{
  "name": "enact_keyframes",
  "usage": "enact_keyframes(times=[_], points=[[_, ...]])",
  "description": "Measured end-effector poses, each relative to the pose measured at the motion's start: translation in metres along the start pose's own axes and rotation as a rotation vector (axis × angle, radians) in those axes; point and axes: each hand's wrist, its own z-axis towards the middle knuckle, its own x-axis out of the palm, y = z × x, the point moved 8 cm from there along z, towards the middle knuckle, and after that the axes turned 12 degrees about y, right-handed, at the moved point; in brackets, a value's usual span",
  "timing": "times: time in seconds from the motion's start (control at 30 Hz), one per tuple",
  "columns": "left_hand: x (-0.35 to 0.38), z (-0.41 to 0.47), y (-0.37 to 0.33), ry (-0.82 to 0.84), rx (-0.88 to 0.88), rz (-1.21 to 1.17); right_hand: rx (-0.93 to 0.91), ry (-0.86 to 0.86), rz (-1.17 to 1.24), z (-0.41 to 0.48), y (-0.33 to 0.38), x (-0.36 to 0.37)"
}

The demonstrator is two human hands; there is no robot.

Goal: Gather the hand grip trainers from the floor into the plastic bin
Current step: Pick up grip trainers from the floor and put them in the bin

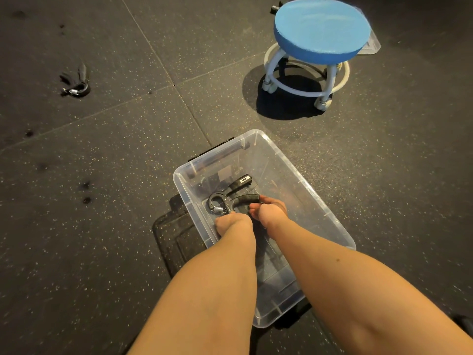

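Plastic bin, grip trainer inside, right hand fingers gripping its handle, left hand fingers hidden

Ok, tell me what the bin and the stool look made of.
Bin: clear, glossy plastic; the floor shows through its walls. Stool: matte blue seat, probably vinyl or fabric cover; white tubular frame, likely painted metal, though plastic can't be ruled out.

One black hand grip trainer is lying inside the clear plastic bin, spring pointing toward 8 o'clock. A second trainer is lying on the floor, at 10 o'clock from the bin.
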Motion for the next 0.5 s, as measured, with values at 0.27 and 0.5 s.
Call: enact_keyframes(times=[0.27,0.5], points=[[-0.001,-0.053,-0.025,-0.025,0.11,0.018,-0.095,0.126,-0.186,-0.058,0.036,0.016],[0.014,-0.125,-0.073,0.146,0.535,0.009,-0.29,0.125,-0.219,-0.139,0.074,0.013]])
